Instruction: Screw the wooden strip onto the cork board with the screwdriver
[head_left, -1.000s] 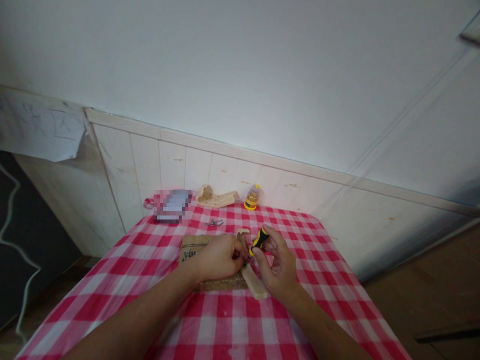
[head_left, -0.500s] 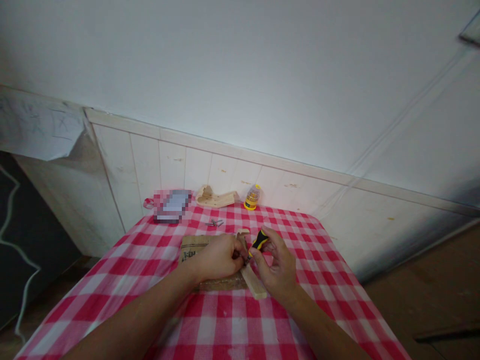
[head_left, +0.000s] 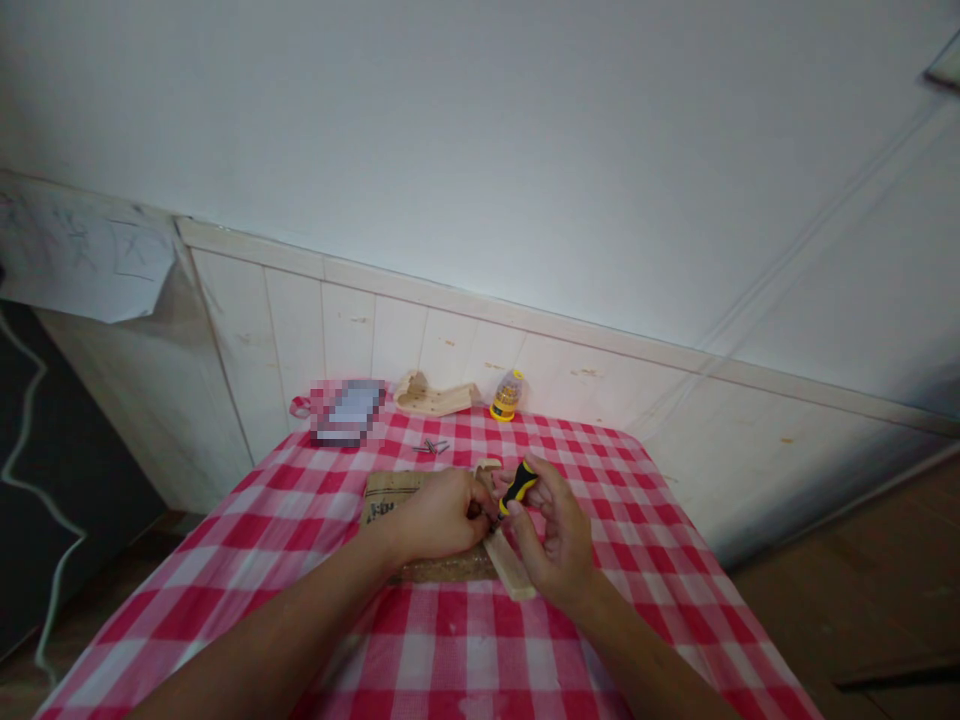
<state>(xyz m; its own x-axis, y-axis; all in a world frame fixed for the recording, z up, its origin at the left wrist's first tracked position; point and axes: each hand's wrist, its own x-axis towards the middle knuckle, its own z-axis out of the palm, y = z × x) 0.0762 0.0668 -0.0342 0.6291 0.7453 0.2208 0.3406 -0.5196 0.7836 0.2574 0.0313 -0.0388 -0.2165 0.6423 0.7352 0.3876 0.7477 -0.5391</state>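
My right hand (head_left: 559, 535) is closed around a yellow and black screwdriver (head_left: 517, 487), held tilted with its tip pointing down and left. That tip meets a pale wooden strip (head_left: 512, 575), which lies slantwise over the right end of a brown cardboard piece (head_left: 442, 570). My left hand (head_left: 442, 515) rests over the cardboard, its fingers pinched together against the strip by the screwdriver tip. Whatever those fingers pinch is hidden from view.
Several small metal screws (head_left: 430, 447) lie beyond the cardboard. At the back of the checked tablecloth (head_left: 427, 660) are a phone (head_left: 351, 412), a curved wooden piece (head_left: 435, 398) and a yellow-capped clear container (head_left: 506, 397). A white panelled wall (head_left: 585, 375) stands behind.
The fingers of my right hand have shifted slightly on the screwdriver handle. Both hands stay at the wooden strip, and the whole view has moved a little.
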